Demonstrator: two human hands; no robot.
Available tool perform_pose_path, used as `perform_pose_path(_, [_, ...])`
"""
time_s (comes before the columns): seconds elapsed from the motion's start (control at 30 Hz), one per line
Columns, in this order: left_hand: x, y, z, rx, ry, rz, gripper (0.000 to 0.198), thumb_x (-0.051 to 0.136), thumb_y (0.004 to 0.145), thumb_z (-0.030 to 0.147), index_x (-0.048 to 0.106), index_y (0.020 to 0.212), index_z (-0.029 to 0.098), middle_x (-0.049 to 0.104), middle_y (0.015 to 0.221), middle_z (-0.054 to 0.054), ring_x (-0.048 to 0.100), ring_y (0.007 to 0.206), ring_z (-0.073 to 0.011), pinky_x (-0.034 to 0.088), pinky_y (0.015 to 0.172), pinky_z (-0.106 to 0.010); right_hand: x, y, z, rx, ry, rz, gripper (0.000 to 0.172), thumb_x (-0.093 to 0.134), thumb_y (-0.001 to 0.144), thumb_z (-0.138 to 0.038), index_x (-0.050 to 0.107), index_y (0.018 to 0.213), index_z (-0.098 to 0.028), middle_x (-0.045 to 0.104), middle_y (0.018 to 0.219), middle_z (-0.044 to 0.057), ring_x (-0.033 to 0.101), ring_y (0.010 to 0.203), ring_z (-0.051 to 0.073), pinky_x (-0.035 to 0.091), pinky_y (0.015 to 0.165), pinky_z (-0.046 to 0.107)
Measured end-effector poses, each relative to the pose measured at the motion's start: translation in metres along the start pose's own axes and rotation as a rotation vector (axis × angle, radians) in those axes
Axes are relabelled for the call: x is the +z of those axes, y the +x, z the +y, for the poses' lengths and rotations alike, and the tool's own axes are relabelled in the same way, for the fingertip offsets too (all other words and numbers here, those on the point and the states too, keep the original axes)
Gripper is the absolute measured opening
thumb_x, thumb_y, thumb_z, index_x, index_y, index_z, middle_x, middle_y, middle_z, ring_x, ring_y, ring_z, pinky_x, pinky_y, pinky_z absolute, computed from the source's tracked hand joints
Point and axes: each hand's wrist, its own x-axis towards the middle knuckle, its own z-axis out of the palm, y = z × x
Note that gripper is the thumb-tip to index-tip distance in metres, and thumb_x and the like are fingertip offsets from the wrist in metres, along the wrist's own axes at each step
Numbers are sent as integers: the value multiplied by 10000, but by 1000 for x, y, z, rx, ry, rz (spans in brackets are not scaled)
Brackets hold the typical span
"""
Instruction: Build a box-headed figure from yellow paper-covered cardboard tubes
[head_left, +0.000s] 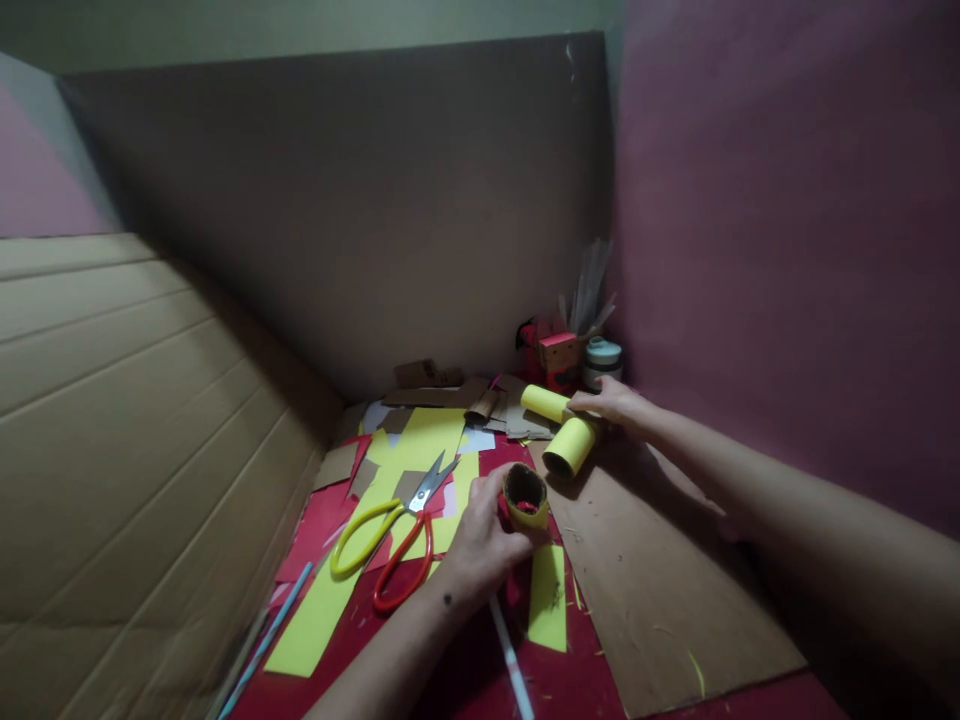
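Observation:
In my left hand (487,530) is a short cardboard tube (531,514) wrapped in yellow paper, its open end facing up and some red showing inside. My fingers and thumb curl around it. Farther off on the right, my right hand (611,402) reaches over two more yellow tubes lying on their sides, a rear tube (544,402) and a front tube (570,447). Its fingers are pressed together by the rear tube's end, over a small tan patch; what they pinch is unclear. Scissors (422,500) with one yellow and one red handle lie spread left of my left hand.
A brown cardboard sheet (660,590) covers the right of the red table. Yellow paper (315,620) and cardboard scraps spread over the left. A blue stick (266,640) and a white stick (511,660) lie in front. A lidded jar (602,358) stands at the back.

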Motion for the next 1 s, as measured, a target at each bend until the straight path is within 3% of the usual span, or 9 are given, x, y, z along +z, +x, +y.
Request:
perform_pose_path(0.17, [0, 2, -4, 2, 28, 17, 532, 723, 624, 129, 604, 1140, 184, 581, 1010, -65, 522, 1015, -275, 451, 883, -428, 1, 5, -7, 27, 20, -133, 562, 749, 657, -453, 620, 1089, -119, 698, 966, 122, 643, 800, 233, 472, 581, 284])
perform_pose_path(0.27, [0, 2, -4, -19, -75, 22, 526, 742, 618, 140, 611, 1124, 190, 603, 992, -60, 559, 976, -269, 472, 855, -430, 4, 7, -9, 18, 0, -168, 451, 756, 650, -415, 660, 975, -118, 705, 860, 103, 639, 736, 221, 451, 550, 275])
perform_pose_path(0.43, [0, 2, -1, -48, -199, 18, 485, 755, 643, 161, 598, 1101, 179, 633, 930, -51, 615, 889, -238, 509, 782, -389, 4, 5, -11, -33, -94, -109, 441, 735, 660, -425, 668, 964, -112, 694, 870, 111, 639, 764, 242, 451, 569, 291])
perform_pose_path(0.6, [-5, 4, 5, -64, -311, -16, 469, 754, 658, 184, 574, 1090, 154, 632, 1009, -73, 618, 937, -239, 507, 836, -402, -17, -17, -19, -168, -161, -6, 466, 713, 704, -436, 654, 1058, -140, 684, 1011, 130, 631, 897, 288, 490, 707, 343])
perform_pose_path(0.7, [-7, 5, 8, -37, -343, -7, 510, 754, 653, 183, 569, 1128, 169, 618, 1090, -86, 600, 1003, -256, 492, 879, -423, -31, -39, -23, -321, -175, 34, 525, 736, 702, -433, 615, 1152, -192, 668, 1091, 103, 619, 966, 289, 493, 819, 368])
perform_pose_path(0.87, [-8, 4, 9, -36, -367, -6, 486, 737, 624, 130, 592, 1085, 181, 632, 1010, -49, 586, 934, -229, 489, 801, -362, -40, -72, -22, -914, -176, 131, 506, 688, 779, -412, 550, 1199, -165, 642, 1116, 147, 635, 972, 305, 521, 829, 456])
perform_pose_path(1.0, [-3, 3, 7, -44, -383, 22, 467, 761, 586, 118, 600, 1021, 177, 632, 952, -35, 575, 868, -212, 471, 771, -345, -40, -89, -27, -1153, -303, 225, 505, 672, 812, -346, 504, 1243, -143, 619, 1135, 190, 609, 1034, 329, 531, 848, 496])
